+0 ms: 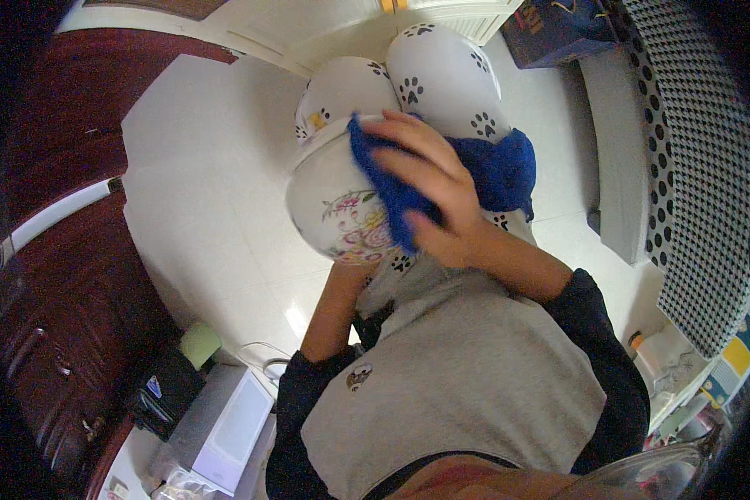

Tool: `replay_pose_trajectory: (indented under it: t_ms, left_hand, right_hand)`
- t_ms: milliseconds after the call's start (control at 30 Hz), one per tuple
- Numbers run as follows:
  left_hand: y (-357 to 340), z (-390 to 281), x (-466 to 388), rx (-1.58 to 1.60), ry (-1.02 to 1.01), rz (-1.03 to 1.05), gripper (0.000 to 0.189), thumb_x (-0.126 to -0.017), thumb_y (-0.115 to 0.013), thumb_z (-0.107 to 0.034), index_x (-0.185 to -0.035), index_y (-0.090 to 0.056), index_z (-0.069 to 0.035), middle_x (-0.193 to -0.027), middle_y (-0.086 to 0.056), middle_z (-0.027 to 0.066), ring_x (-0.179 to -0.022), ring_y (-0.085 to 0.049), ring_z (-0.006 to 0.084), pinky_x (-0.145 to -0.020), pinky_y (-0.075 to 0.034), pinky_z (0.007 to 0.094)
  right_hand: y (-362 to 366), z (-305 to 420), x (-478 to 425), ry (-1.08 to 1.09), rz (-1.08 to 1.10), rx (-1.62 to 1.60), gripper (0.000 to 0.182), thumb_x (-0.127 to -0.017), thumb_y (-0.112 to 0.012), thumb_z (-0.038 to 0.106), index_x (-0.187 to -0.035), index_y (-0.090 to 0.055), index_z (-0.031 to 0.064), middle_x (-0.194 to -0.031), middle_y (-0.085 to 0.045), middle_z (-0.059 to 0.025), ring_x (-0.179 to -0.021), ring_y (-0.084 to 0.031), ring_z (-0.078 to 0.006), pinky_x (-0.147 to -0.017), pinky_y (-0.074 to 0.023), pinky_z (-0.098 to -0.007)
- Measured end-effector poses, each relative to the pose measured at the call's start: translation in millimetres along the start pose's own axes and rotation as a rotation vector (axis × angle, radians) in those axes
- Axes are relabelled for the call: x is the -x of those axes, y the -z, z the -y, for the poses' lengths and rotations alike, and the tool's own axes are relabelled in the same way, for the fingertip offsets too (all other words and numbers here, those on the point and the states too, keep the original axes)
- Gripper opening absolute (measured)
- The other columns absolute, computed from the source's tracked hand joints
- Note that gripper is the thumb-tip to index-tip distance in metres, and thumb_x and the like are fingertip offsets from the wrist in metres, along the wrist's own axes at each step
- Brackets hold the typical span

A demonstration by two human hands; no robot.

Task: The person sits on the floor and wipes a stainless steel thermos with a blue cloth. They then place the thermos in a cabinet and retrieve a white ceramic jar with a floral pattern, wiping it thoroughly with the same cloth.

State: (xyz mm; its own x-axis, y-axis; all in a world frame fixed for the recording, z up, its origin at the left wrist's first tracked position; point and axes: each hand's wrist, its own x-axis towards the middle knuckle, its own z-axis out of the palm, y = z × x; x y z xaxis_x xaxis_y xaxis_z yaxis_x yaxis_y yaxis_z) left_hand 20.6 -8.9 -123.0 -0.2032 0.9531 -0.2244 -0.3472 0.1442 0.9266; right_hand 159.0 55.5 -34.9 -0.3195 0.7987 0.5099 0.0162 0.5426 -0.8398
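Note:
A white ceramic vessel with a painted flower pattern [325, 181] rests tilted over my lap, above white trousers with black paw prints. My right hand [437, 181] presses a blue cloth [400, 206] against the vessel's side, its fingers spread and slightly blurred. More of the blue cloth lies over my thigh at the right. Of my left hand only the wrist [356, 272] shows beneath the vessel; the fingers are hidden behind it, so its grip cannot be seen.
Dark red wooden doors [62, 125] stand at the left, with a pale purple box [234, 431] and a black object at lower left. A houndstooth cloth [700, 156] hangs at the right. A dark bag or box [556, 37] sits at upper right, near white cabinets [287, 31].

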Motion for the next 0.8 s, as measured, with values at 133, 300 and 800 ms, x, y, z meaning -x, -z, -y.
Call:
replay_pose_trajectory:
  t_ms: [133,300,800]
  left_hand:
    - [-6,-23,0,-0.073,-0.11,0.046,0.108,-0.063,-0.081,-0.031,-0.141,-0.01,-0.012,-0.139,-0.027,0.0189,-0.124,-0.039,0.0273,-0.102,-0.037,0.0415]
    - [-18,-52,-3,-0.531,-0.505,0.11,0.101,-0.063,-0.079,-0.036,-0.141,-0.021,-0.01,-0.136,-0.035,0.0191,-0.124,-0.04,0.0278,-0.101,-0.037,0.0413]
    - [-7,-37,2,-0.918,-0.576,0.181,0.112,-0.056,-0.081,-0.046,-0.138,-0.021,0.003,-0.14,-0.03,0.0232,-0.127,-0.033,0.0356,-0.103,-0.029,0.0426]
  right_hand:
    - [5,34,-3,0.118,0.254,0.549,0.036,-0.07,-0.062,0.025,-0.106,-0.065,0.0178,-0.123,-0.056,-0.0014,-0.117,-0.048,-0.0284,-0.099,-0.026,-0.0536]
    - [22,22,-4,0.127,0.34,0.504,0.042,-0.069,-0.063,0.03,-0.11,-0.062,0.0161,-0.125,-0.054,-0.0028,-0.119,-0.046,-0.0273,-0.1,-0.0273,-0.0529]
    - [23,29,18,-0.157,0.224,0.642,0.057,-0.081,-0.048,0.033,-0.129,-0.042,0.0019,-0.137,-0.037,-0.0169,-0.127,-0.033,-0.0368,-0.103,-0.0177,-0.0593]
